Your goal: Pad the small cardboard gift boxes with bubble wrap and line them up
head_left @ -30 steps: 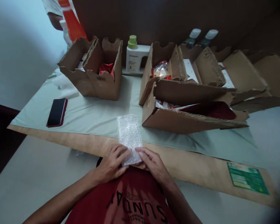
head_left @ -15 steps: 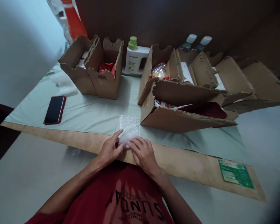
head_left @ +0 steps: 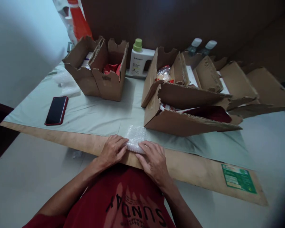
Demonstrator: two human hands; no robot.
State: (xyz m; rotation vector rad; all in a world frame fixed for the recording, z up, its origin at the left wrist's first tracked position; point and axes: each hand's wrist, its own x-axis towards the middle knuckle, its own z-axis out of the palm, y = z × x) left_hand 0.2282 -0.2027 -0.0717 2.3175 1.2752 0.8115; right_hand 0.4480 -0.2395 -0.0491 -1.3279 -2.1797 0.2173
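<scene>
Dim cool light, soft shadows, blurred lower-right edge

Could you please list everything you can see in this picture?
Bubble wrap: one, clear, between the hands
Loose wrap: at least one, whitish, behind phone
Phone: one, black with red case, left
Left boxes: two, brown, back left
Right boxes: several, overlapping, brown, right
Red packet: one, red, in a left box
White bottle: one, green-capped, back middle
Orange container: one, orange, far left
Capped bottles: two, white-capped, behind right boxes
Cloth: one, pale green, on table
Table: one, brown edge, front
Label: one, green, table's right end
Shirt: one, dark red, bottom
Left hand: one, bare, touching bubble wrap
Right hand: one, bare, touching bubble wrap
</scene>
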